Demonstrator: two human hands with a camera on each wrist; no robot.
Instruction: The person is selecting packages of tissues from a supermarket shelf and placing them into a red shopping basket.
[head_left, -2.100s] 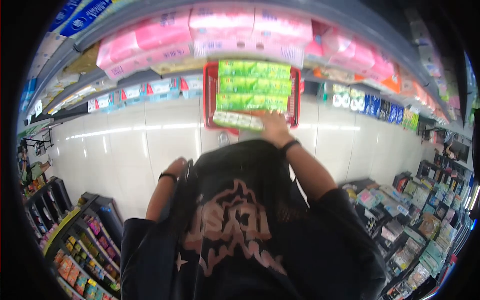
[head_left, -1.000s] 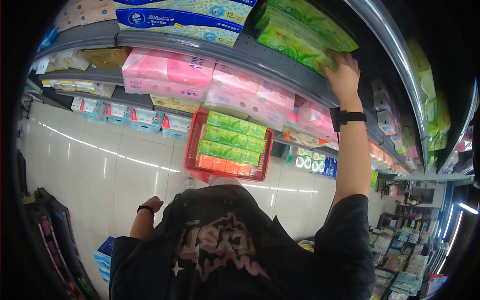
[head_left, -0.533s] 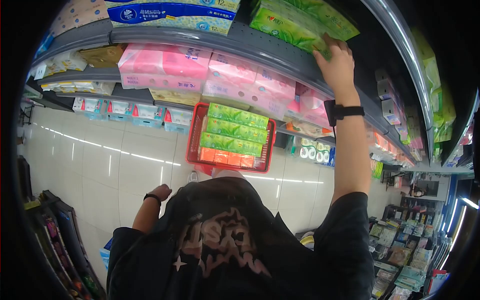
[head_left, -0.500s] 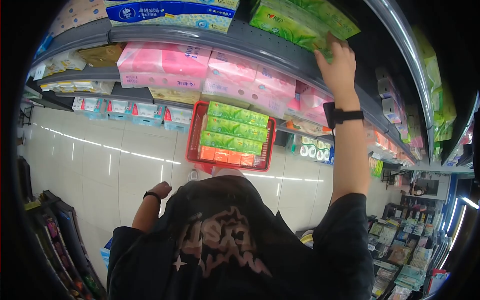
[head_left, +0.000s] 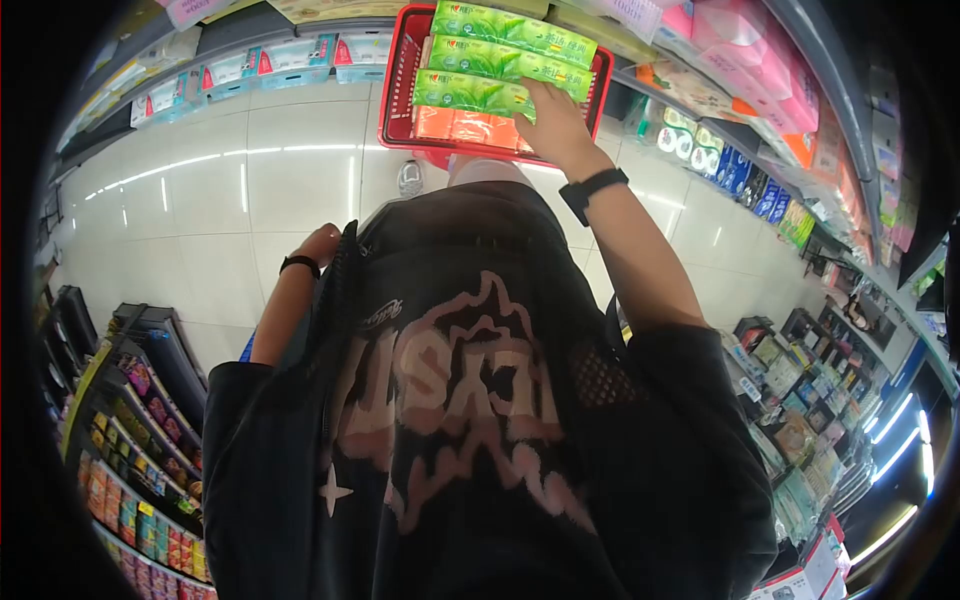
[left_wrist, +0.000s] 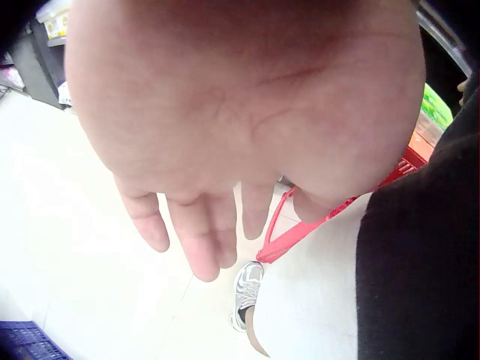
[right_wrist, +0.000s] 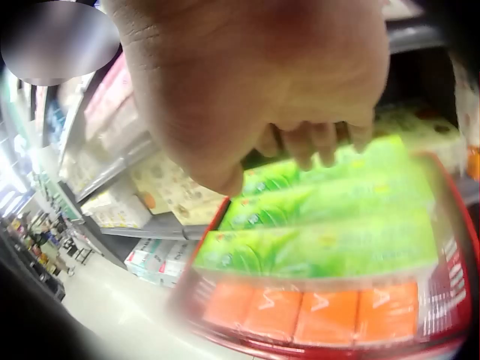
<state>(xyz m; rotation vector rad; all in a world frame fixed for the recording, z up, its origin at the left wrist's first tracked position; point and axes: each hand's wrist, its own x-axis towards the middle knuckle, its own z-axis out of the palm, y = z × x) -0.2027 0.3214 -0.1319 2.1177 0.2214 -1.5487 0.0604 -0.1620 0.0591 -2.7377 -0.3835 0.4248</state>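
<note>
Three long green tissue packs [head_left: 460,92] lie side by side in a red shopping basket [head_left: 390,105], with orange packs [head_left: 470,127] under clear film at its near side. My right hand [head_left: 560,130] is over the right part of the green packs, its fingertips overlapping them in the head view. In the right wrist view this hand [right_wrist: 262,82] is above the packs with fingers bent down and nothing in its palm. My left hand [head_left: 318,247] hangs by my body, holding nothing. The left wrist view shows the left hand's palm [left_wrist: 247,112] and loosely hanging fingers.
Shelves with pink packs [head_left: 740,50] and boxed goods run behind the basket. White toilet rolls [head_left: 675,140] stand at right on the lower shelf. Tiled floor [head_left: 200,210] lies to the left, with display racks [head_left: 140,440] at the lower left. A shoe [head_left: 410,177] shows below the basket.
My right hand has come down from the green packs on the upper shelf to those in the basket. The tilted pack it touched at the basket's near side 2.1 s ago is gone from there.
</note>
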